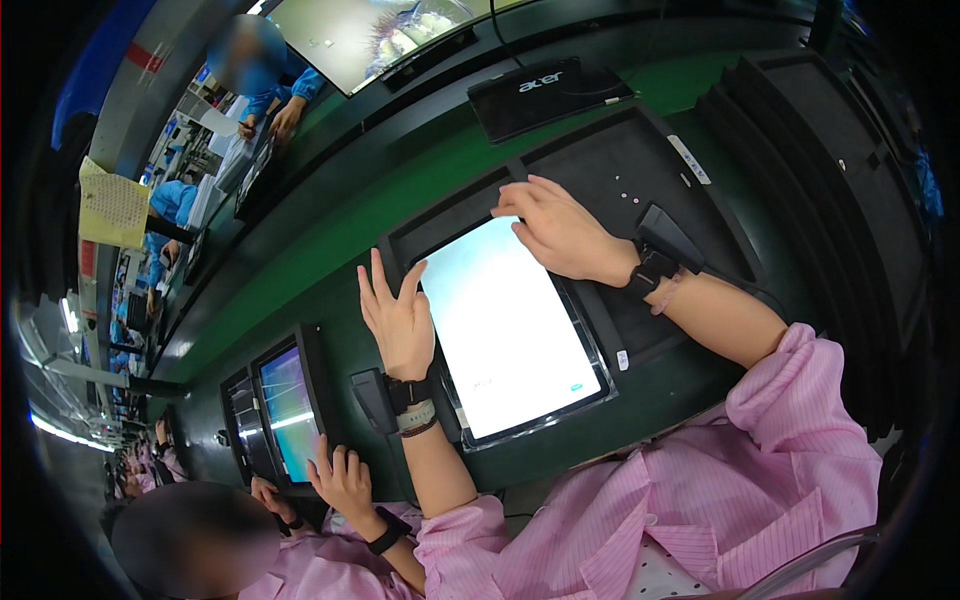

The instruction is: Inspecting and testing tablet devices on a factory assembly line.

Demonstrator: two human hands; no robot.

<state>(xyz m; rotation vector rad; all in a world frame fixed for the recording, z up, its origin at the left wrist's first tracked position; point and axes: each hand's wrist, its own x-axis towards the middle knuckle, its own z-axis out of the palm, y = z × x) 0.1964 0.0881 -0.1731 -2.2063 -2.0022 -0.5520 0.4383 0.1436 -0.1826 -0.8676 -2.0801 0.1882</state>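
Observation:
A tablet (510, 330) with a bright, nearly white screen lies in front of me, its far end against a black foam tray (400, 240). My left hand (400, 325) is open beside the tablet's left edge, fingers spread upward and thumb by the far left corner. Over the far right corner my right hand (565, 230) is bent, with fingers and thumb apart and tips at the far edge. I make out nothing held in either hand. Black straps with box-shaped pieces (375, 400) sit on both wrists.
Small pale bits (625, 195) lie in the tray's right compartment. Stacked black trays (800, 200) stand at the right; a black panel (545, 95) and a monitor (370, 40) are at the back. At left, a co-worker's hand (345, 485) is near another lit tablet (288, 410).

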